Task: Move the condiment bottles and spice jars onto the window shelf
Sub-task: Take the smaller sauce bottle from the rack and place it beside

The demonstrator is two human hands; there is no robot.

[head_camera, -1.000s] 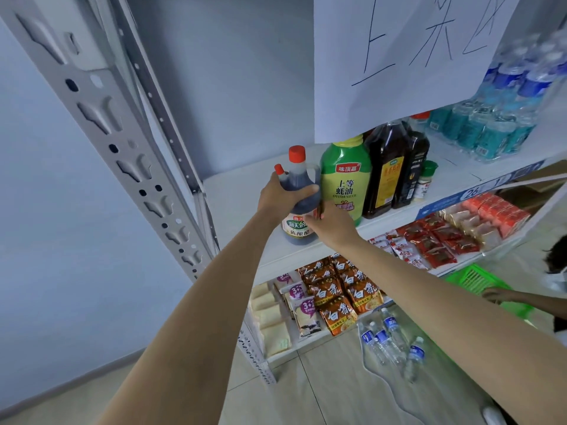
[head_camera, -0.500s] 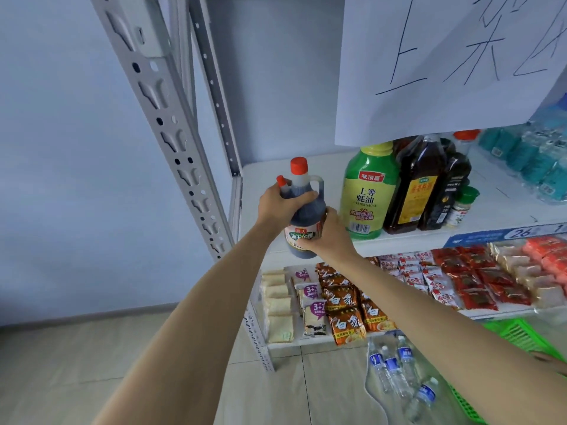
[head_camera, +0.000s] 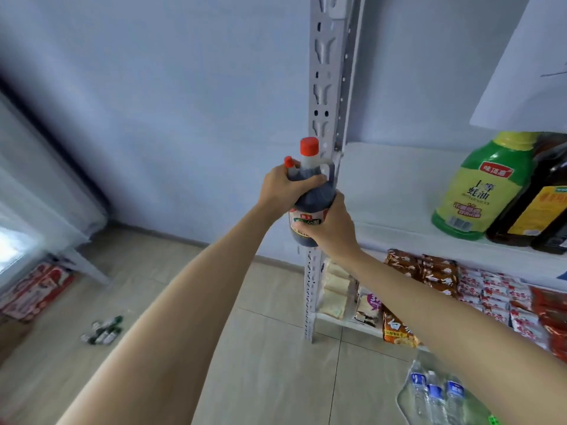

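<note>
I hold a dark vinegar bottle [head_camera: 313,197] with a red cap in the air in front of the white rack post [head_camera: 326,87]. My left hand [head_camera: 283,187] grips its shoulder and also a smaller red-capped bottle [head_camera: 290,165] behind it. My right hand [head_camera: 333,230] wraps the label from below. On the rack shelf [head_camera: 386,191] to the right stand a green-and-yellow oyster sauce bottle [head_camera: 481,185] and dark brown bottles [head_camera: 540,197]. At the far left a blurred window frame [head_camera: 36,185] shows.
Snack packets [head_camera: 429,277] fill the lower rack shelf. A pack of water bottles [head_camera: 435,394] lies on the tiled floor at the lower right. Small green-capped bottles [head_camera: 102,331] and a red package [head_camera: 36,289] lie on the floor at the left.
Both hands have lifted the bottles off the shelf and carried them left, past the rack post. My view has swung left, bringing the window and floor into sight.
</note>
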